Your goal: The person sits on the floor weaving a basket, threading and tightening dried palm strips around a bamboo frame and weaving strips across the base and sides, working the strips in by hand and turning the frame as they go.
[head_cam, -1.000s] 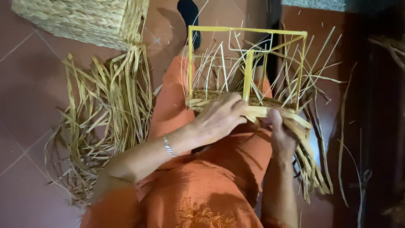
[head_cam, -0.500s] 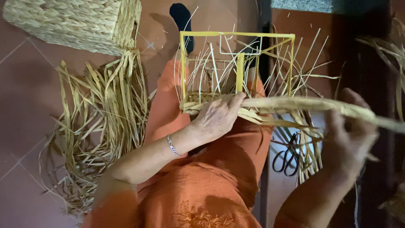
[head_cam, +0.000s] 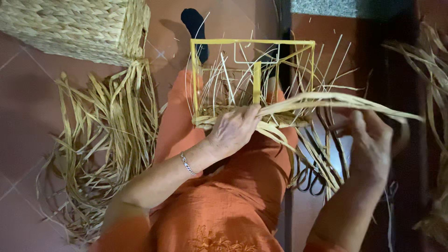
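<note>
Head view, looking down onto the lap. Yellow wire frame (head_cam: pixel 252 43), box-shaped, stands upright on the knees over orange trousers (head_cam: pixel 242 196); a low band of woven straw (head_cam: pixel 247 122) runs along its near bottom edge, with loose stalk ends sticking up through the frame. Left hand (head_cam: pixel 233 130) lies on that band at the frame's base, fingers curled down and pressing the weave; silver bracelet (head_cam: pixel 187 164) on its wrist. Right hand (head_cam: pixel 371 140) is raised to the right of the frame, well apart from it, fingers partly curled; it is motion-blurred, so whether it grips is not certain, though a long bundle of straw strands (head_cam: pixel 326 99) runs from the weave by the left hand out past its fingertips. Surface: reddish-brown tiled floor (head_cam: pixel 28 107) with pale grout lines. Loose heap of dried straw (head_cam: pixel 105 140) spread on the floor to the left of the leg. Finished woven basket (head_cam: pixel 70 25) at upper left, its corner touching the heap. Black-socked foot (head_cam: pixel 195 28) beyond the frame. Black-handled scissors (head_cam: pixel 310 179) on the floor below the trailing strands. Right side of the room is dark; more straw (head_cam: pixel 434 84) hangs there.
</note>
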Tool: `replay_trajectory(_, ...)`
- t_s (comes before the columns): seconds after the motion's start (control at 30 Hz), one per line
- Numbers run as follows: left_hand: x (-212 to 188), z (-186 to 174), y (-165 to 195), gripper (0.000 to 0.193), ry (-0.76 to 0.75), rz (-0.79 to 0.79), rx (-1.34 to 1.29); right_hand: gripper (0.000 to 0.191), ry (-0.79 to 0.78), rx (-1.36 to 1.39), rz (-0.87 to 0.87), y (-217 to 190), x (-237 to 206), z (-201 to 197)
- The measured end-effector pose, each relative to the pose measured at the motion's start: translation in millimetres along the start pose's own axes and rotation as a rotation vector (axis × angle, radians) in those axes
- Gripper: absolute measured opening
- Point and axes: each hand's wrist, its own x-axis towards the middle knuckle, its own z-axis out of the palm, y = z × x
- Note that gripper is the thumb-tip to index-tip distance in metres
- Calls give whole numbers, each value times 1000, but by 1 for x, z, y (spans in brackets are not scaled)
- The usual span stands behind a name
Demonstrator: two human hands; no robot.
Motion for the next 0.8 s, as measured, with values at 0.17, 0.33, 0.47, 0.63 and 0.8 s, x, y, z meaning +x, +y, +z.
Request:
replay_trajectory(0.17,-5,8,2,34,155,1,-75,31,-21,109,-25,-42,33,48)
replay_trajectory(0.33,-11,13,-1,32,188,40,-42,22,-166,42,-300,-75,76,101)
replay_trajectory(0.47,-8,12,-2,31,261,-36,-20,30,-407,-53,-493,-83,94,129)
replay_trajectory(0.63,10,6,-5,32,282,-160,-31,14,-260,-398,-413,-62,78,130)
replay_trajectory(0.8,18,2,-5,30,284,-207,-120,16,-251,-420,-637,-26,43,134)
